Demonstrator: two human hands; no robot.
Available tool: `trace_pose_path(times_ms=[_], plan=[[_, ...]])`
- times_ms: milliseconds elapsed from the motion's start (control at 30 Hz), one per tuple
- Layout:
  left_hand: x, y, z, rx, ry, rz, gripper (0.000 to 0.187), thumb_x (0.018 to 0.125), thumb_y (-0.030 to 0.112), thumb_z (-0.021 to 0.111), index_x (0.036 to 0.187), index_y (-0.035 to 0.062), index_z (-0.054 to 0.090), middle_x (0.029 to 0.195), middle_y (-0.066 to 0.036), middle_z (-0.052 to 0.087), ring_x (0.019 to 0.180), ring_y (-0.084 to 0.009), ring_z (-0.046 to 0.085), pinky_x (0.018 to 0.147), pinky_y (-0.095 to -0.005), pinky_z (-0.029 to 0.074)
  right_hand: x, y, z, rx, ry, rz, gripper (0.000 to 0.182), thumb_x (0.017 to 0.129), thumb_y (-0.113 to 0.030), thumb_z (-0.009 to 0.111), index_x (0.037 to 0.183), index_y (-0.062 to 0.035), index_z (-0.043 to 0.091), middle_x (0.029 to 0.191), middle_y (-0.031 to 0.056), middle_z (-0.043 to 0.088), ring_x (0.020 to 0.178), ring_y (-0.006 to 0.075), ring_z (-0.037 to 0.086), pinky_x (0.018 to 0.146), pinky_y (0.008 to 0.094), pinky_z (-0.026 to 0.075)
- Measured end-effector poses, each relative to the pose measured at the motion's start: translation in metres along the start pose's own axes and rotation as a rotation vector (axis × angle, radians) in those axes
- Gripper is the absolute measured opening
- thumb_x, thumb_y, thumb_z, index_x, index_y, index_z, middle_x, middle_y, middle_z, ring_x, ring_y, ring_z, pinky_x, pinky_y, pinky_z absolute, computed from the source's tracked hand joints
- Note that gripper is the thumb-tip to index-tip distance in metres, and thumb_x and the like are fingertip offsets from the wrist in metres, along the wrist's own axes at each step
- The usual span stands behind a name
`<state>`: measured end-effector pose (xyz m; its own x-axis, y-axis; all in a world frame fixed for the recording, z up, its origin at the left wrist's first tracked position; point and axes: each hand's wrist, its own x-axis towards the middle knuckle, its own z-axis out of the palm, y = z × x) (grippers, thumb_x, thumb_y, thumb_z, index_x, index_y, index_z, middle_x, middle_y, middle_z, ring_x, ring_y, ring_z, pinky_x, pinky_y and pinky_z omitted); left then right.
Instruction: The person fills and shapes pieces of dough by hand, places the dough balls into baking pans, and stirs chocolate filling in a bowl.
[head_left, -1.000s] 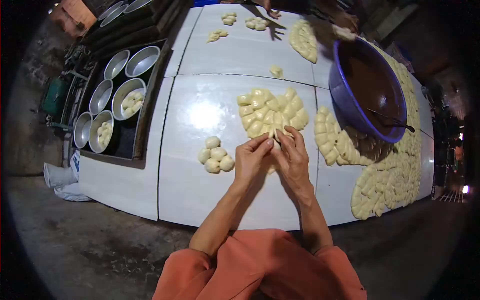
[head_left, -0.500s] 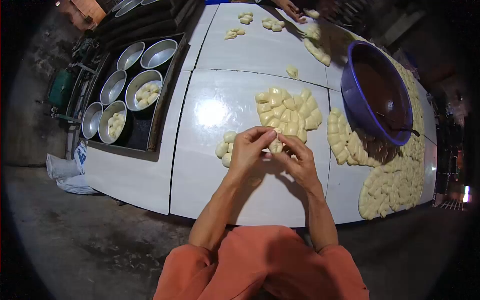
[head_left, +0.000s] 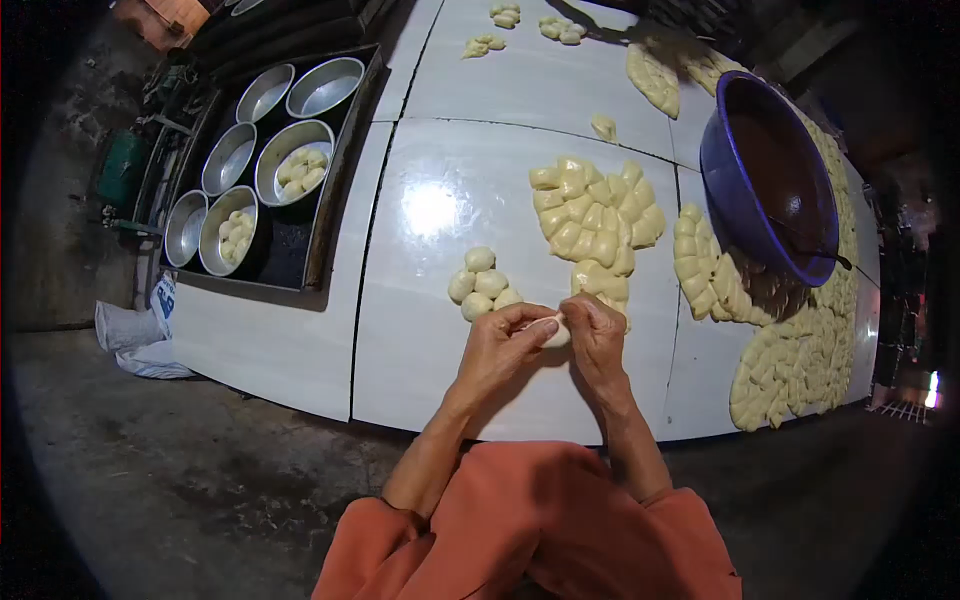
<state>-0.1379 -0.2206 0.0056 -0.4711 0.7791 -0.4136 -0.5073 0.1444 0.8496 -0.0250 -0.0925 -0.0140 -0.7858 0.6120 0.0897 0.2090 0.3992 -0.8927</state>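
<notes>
My left hand [head_left: 504,347] is closed around a small pale piece of dough [head_left: 556,333], thumb pressed on its top. From the other side my right hand [head_left: 598,338] pinches the edge of the same piece. Several smooth round dough balls [head_left: 479,284] sit in a cluster just beyond my left hand. A slab of cut dough [head_left: 592,212] lies past my hands, its pieces still joined, and a narrower part of it [head_left: 600,283] reaches down behind my right hand.
A purple basin [head_left: 712,165] of brown filling stands at the right, among more scored dough [head_left: 795,365]. On the left, a dark tray [head_left: 318,240] holds several round metal pans [head_left: 230,160], two with dough balls inside. Small dough clumps [head_left: 562,30] lie at the far side.
Both hands have drawn slightly nearer to me with the dough, and the right fingers have closed in more tightly. The co-worker's hand at the far edge has gone from sight. The view has shifted slightly.
</notes>
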Motion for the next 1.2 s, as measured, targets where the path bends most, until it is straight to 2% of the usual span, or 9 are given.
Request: trace_pose_path(times_ms=[67, 133, 300, 400, 567, 767, 867, 1067, 1200], plan=[[0.0, -0.006, -0.002, -0.139, 0.057, -0.023, 0.027, 0.099, 0.022, 0.063, 0.112, -0.0011, 0.068, 0.083, -0.001, 0.065, 0.065, -0.0048, 0.054, 0.056, -0.0207, 0.042, -0.003, -0.031, 0.001, 0.061, 0.03, 0.135, 0.037, 0.09, -0.024, 0.072, 0.118, -0.0009, 0.063, 0.1, 0.014, 0.067, 0.077, 0.0224, 0.064, 0.069, 0.0333, 0.052], [0.001, -0.005, -0.016, -0.1, 0.018, -0.003, 0.031, 0.102, 0.024, 0.058, 0.114, -0.0025, 0.068, 0.083, -0.002, 0.065, 0.068, -0.0071, 0.057, 0.059, -0.0223, 0.047, 0.001, -0.045, -0.005, -0.177, -0.106, -0.265, 0.04, 0.084, -0.017, 0.074, 0.118, 0.0003, 0.063, 0.11, 0.0165, 0.065, 0.092, 0.0276, 0.066, 0.079, 0.0362, 0.054], [0.009, 0.023, -0.039, 0.393, 0.282, 0.296, 0.033, 0.1, 0.025, 0.056, 0.118, 0.0, 0.067, 0.092, -0.011, 0.071, 0.076, -0.0159, 0.068, 0.067, -0.03, 0.053, 0.018, -0.042, 0.017, 0.231, 0.053, 0.311, 0.031, 0.089, -0.012, 0.07, 0.115, 0.0049, 0.064, 0.1, 0.0119, 0.07, 0.088, 0.0166, 0.066, 0.075, 0.0309, 0.055], [0.028, 0.055, -0.062, 0.719, 0.417, 0.411, 0.028, 0.096, 0.022, 0.059, 0.113, 0.003, 0.069, 0.106, -0.015, 0.071, 0.087, -0.0267, 0.071, 0.075, -0.0362, 0.055, 0.046, -0.04, 0.039, 0.278, 0.21, 0.328, 0.026, 0.094, -0.016, 0.065, 0.111, 0.0032, 0.067, 0.101, 0.0127, 0.072, 0.087, 0.0133, 0.066, 0.073, 0.0269, 0.054], [0.061, 0.044, -0.088, 1.02, 0.144, 0.369, 0.027, 0.093, 0.023, 0.059, 0.108, 0.0053, 0.072, 0.107, -0.015, 0.07, 0.09, -0.0336, 0.069, 0.081, -0.0404, 0.053, 0.05, -0.034, 0.058, -0.58, 0.105, 0.028, 0.029, 0.093, -0.027, 0.063, 0.108, -0.0023, 0.07, 0.091, 0.015, 0.068, 0.092, 0.033, 0.064, 0.083, 0.043, 0.05], [0.061, 0.052, -0.089, 0.861, 0.023, 0.203, 0.031, 0.091, 0.026, 0.062, 0.111, 0.0039, 0.07, 0.102, -0.017, 0.071, 0.095, -0.0338, 0.068, 0.084, -0.0403, 0.053, 0.043, -0.03, 0.073, -0.236, 0.128, 0.198, 0.026, 0.097, -0.02, 0.056, 0.107, 0.0012, 0.067, 0.099, 0.0201, 0.069, 0.09, 0.0378, 0.066, 0.079, 0.0426, 0.052], [0.059, 0.051, -0.094, 0.834, -0.006, 0.225, 0.046, 0.091, 0.029, 0.058, 0.121, -0.0057, 0.063, 0.114, -0.024, 0.067, 0.106, -0.0327, 0.065, 0.093, -0.0381, 0.049, 0.046, -0.041, 0.064, -0.281, 0.045, 0.274, 0.029, 0.097, -0.021, 0.055, 0.113, 0.002, 0.065, 0.104, 0.0216, 0.068, 0.094, 0.0387, 0.066, 0.083, 0.0433, 0.051], [0.01, 0.062, -0.107, 1.031, 0.086, 0.281, 0.099, 0.064, 0.028, 0.088, 0.145, -0.002, 0.039, 0.13, -0.024, 0.053, 0.12, -0.0383, 0.054, 0.102, -0.0413, 0.046, 0.043, -0.066, 0.044, -0.327, 0.048, 0.327, 0.045, 0.098, -0.022, 0.054, 0.134, 0.0035, 0.051, 0.122, 0.0262, 0.061, 0.11, 0.0386, 0.063, 0.092, 0.0437, 0.049], [0.014, 0.036, -0.077, 0.965, 0.134, 0.307, 0.088, 0.068, 0.015, 0.08, 0.143, -0.004, 0.039, 0.123, -0.024, 0.054, 0.114, -0.0388, 0.056, 0.095, -0.0414, 0.048, 0.051, -0.06, 0.072, -0.232, -0.077, 0.25, 0.039, 0.097, -0.019, 0.054, 0.128, 0.0048, 0.055, 0.116, 0.0227, 0.061, 0.094, 0.031, 0.063, 0.086, 0.0386, 0.05]])
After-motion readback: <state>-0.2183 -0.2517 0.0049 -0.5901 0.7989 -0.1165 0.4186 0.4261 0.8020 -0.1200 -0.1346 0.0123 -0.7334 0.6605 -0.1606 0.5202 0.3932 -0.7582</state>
